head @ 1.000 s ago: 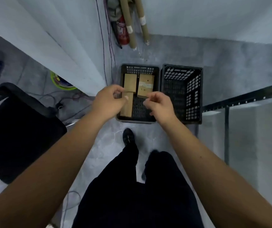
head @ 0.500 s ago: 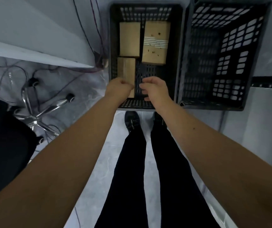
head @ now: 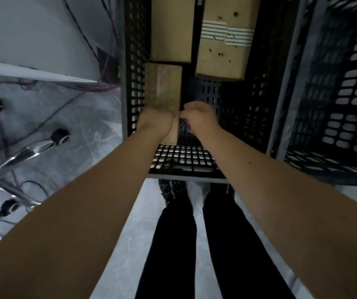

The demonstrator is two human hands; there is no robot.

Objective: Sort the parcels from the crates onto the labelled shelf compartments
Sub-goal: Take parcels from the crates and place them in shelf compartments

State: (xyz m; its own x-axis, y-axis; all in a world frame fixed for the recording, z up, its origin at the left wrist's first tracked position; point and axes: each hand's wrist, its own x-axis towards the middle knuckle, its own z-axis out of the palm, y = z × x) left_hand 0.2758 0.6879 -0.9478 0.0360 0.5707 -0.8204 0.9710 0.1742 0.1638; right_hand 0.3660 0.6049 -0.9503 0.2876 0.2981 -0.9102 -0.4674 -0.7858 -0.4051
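Parcel (head: 162, 87) lies flat along the left wall of the left crate (head: 134, 50). Left hand (head: 156, 124) grips its near end; right hand (head: 199, 119), loosely curled, holds nothing just beside. Best hook the right under its edge, then lift level.

Dim, soft motion blur, wide-angle edge distortion

Arms extended; left hand (head: 156, 123) curled, right hand (head: 199, 117) relaxed.
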